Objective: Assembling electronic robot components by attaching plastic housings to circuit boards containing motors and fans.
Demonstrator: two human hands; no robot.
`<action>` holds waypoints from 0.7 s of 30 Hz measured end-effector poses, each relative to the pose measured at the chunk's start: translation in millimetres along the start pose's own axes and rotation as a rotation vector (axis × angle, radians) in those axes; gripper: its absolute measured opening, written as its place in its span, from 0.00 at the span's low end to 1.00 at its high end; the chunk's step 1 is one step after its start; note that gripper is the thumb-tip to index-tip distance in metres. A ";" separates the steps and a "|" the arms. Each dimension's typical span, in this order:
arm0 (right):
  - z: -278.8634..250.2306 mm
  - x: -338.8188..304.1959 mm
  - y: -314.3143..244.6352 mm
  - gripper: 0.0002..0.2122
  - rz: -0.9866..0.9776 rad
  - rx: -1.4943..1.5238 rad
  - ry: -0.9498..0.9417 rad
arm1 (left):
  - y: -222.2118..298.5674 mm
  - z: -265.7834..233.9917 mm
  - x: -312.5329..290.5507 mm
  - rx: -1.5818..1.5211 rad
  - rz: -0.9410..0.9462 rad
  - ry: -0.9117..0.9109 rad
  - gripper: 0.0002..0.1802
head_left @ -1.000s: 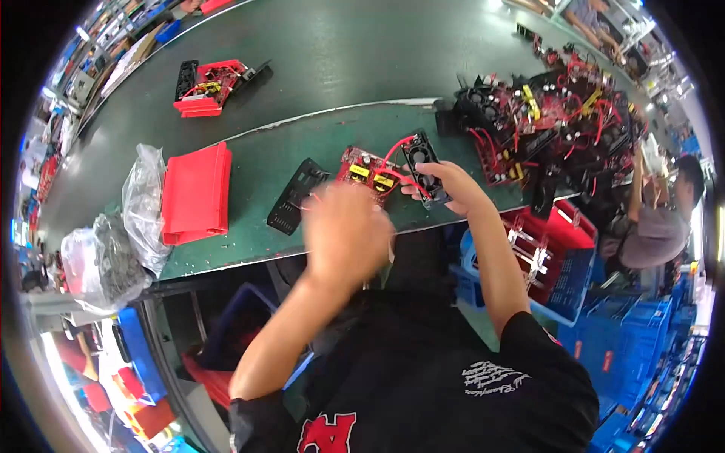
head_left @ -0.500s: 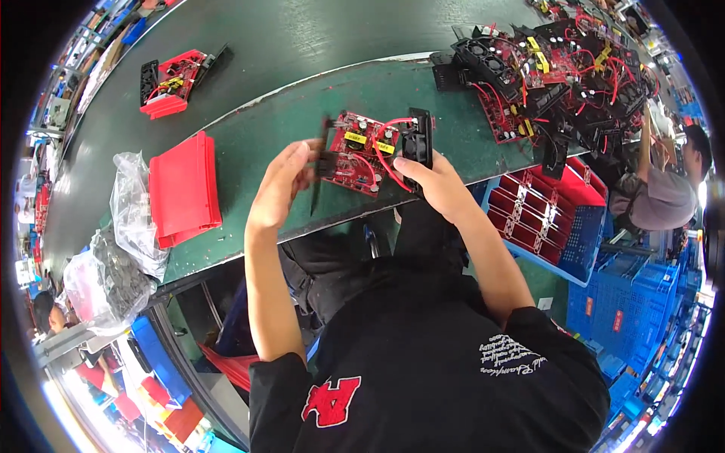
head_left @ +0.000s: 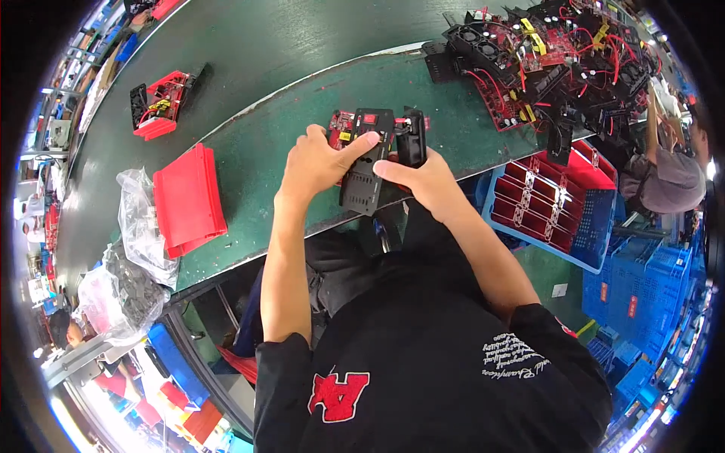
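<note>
My left hand (head_left: 311, 167) pinches a flat black end panel (head_left: 364, 192) with a red part near its top, thumb on its face. My right hand (head_left: 427, 185) grips a second, thicker black panel (head_left: 412, 143), its thumb reaching toward the first one. Behind and between them shows part of a red circuit board (head_left: 341, 124) with a yellow-labelled component; the panels hide most of it. All this is held over the bench's near edge. To the left of my left hand, red metal housings (head_left: 189, 200) lie on the green bench.
A partly built red unit (head_left: 157, 109) sits at the far left. Boards, fans and wires form a heap (head_left: 555, 72) at the right. A blue crate (head_left: 589, 223) of red housings stands below it. Plastic bags (head_left: 140, 226) lie at the left edge. Another person (head_left: 668, 181) is at far right.
The black end panel has turned flat side up, covering much of the circuit board. My left hand moved right over it, and my right thumb came near the panel.
</note>
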State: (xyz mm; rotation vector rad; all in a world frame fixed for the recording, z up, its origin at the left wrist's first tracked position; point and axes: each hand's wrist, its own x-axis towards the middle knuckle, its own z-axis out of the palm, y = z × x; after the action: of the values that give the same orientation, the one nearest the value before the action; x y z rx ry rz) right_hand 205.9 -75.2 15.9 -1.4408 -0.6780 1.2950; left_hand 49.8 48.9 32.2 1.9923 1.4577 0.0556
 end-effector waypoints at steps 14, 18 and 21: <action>-18.6 -76.3 62.5 0.33 -0.057 0.353 0.022 | 30.6 51.0 -98.0 -0.198 0.040 0.341 0.46; -32.0 -82.0 76.8 0.39 -0.165 0.412 -0.213 | 21.5 35.0 -118.8 -0.242 0.070 0.282 0.41; -22.0 -78.6 67.5 0.39 -0.175 0.497 -0.233 | 21.1 29.5 -131.6 -0.168 0.106 0.346 0.36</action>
State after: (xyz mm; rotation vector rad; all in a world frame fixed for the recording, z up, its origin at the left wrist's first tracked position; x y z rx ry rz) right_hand 191.5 -173.2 -21.4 -0.8208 -0.5659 1.3839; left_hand 29.4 -82.2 64.4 1.9872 1.4965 0.5750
